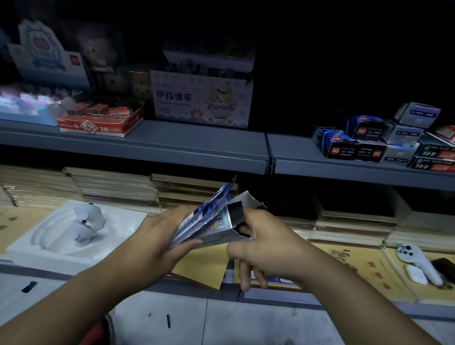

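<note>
Opening step: judging by the raised flap [247, 199], the work in hand is on the right end of the carton [212, 226], either folding it open or tucking it shut. This view does not settle which.
Carton place: held tilted in the air between both hands, above the yellow notebooks [201, 264] on the lower shelf and below the grey upper shelf [169, 141], touching neither.
Left grip [157, 237]: clamped on the carton's left half, fingers wrapped round it, thumb on the near edge.
Right grip [264, 245]: thumb and forefinger pinch the carton's open mouth just under the flap, and the other fingers hang loose. Whether a fingertip reaches inside cannot be told.
Doing it well: let the left grip hold the body steady without crushing the thin card, and let the right grip work the flap along its crease rather than pulling at a corner.
Mouth angle: probably best kept level or tipped up, so that anything inside does not slide out.
Risk: the foil-printed card looks slippery, so a torn tab or a dropped carton seems likely if rushed.
Nearby: a white moulded tray [27, 247] on the left and small stacked boxes [368, 144] on the upper shelf.
</note>
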`<action>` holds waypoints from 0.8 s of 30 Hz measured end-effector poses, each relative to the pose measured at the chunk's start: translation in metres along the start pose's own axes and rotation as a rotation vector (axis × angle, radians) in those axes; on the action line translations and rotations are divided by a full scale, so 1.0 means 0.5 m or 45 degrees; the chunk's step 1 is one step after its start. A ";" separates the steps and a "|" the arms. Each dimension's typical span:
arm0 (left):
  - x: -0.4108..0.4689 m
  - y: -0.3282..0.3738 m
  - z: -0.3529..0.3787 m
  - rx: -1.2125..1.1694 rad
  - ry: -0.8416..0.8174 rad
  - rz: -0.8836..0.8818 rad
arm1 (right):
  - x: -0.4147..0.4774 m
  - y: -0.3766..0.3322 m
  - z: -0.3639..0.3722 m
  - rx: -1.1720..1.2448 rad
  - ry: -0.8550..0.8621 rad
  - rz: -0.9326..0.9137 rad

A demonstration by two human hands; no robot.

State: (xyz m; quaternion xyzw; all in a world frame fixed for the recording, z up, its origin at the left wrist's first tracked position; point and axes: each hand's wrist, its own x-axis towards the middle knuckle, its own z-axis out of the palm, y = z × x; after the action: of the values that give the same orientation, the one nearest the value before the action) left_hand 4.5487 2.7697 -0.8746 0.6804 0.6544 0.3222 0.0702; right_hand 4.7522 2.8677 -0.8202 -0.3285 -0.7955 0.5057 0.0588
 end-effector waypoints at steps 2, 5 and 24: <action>-0.001 -0.003 0.000 0.006 -0.010 -0.003 | 0.001 0.002 -0.003 -0.001 -0.041 0.007; -0.002 -0.007 -0.003 0.023 -0.015 0.017 | -0.002 0.003 -0.007 0.041 -0.098 0.026; 0.022 0.008 0.006 -0.157 0.050 -0.168 | 0.017 0.010 0.018 -0.252 0.548 -0.228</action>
State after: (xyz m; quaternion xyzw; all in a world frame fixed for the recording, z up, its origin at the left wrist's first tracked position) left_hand 4.5529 2.7804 -0.8712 0.6239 0.6780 0.3697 0.1201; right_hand 4.7439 2.8671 -0.8308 -0.3610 -0.8362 0.3366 0.2390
